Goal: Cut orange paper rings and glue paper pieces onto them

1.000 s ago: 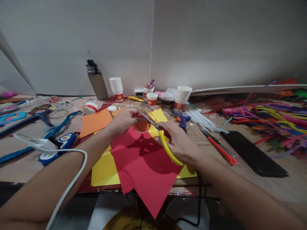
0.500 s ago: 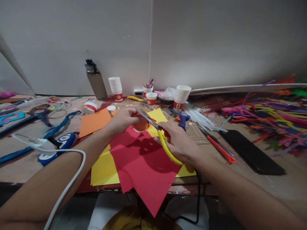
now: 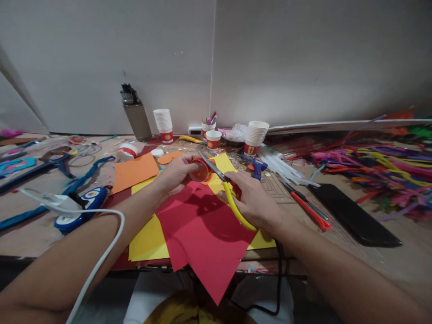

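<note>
My left hand (image 3: 180,173) has its fingers closed round a small red, round piece (image 3: 200,171) that looks like part of a paper cup. Scissors (image 3: 232,198) with yellow handles are gripped in my right hand (image 3: 251,195). Their blades point up and left, right beside the red piece; whether they touch it I cannot tell. Below both hands lie red paper sheets (image 3: 209,238), over yellow paper (image 3: 148,240). An orange sheet (image 3: 135,173) and orange cut-out shapes (image 3: 169,157) are near my left hand.
Stacked paper cups (image 3: 256,135), another stack (image 3: 163,123) and a bottle (image 3: 137,114) stand along the wall. On the right are a blue glue gun (image 3: 258,167), a red-handled cutter (image 3: 310,210), a black phone (image 3: 354,216) and pipe cleaners (image 3: 381,171). A white cable (image 3: 111,238) crosses my left forearm.
My left hand has turned the red piece and shifted slightly down, uncovering orange cut-outs behind it. The scissor blades have swung a little further upright.
</note>
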{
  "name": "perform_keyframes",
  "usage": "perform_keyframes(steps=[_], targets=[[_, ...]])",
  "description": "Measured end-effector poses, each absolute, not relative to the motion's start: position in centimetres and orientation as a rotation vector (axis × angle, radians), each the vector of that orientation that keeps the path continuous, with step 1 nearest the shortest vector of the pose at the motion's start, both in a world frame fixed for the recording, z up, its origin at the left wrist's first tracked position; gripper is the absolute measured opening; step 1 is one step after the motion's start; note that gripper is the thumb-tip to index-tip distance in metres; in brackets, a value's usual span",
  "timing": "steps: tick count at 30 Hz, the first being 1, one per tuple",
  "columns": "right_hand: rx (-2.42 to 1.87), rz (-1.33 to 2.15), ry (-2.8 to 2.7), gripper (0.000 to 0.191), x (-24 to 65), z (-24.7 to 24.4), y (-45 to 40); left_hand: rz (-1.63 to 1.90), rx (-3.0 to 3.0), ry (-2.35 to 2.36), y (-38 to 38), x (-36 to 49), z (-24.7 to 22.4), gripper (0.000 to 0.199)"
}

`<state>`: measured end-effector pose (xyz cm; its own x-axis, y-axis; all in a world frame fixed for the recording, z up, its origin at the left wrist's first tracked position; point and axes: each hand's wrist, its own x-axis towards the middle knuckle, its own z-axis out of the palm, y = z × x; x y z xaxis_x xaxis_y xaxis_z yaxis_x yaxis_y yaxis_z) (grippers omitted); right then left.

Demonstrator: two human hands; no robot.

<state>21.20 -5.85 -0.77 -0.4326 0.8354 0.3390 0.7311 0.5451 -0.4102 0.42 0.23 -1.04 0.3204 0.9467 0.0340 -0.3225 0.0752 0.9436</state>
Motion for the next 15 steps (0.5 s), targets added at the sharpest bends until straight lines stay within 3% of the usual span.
perform_keyframes(steps=[8,15], targets=[[-1.193,0.516,-2.175,0.034,21.77,-0.80,-5.06,1.138,1.054,0.744,-0.03,0.36,-0.82,0.025],[-1.220,0.441,-2.209,0.042,21.74,-1.08,-5.01,1.141,1.234,0.806,-0.21,0.26,-0.47,0.026]])
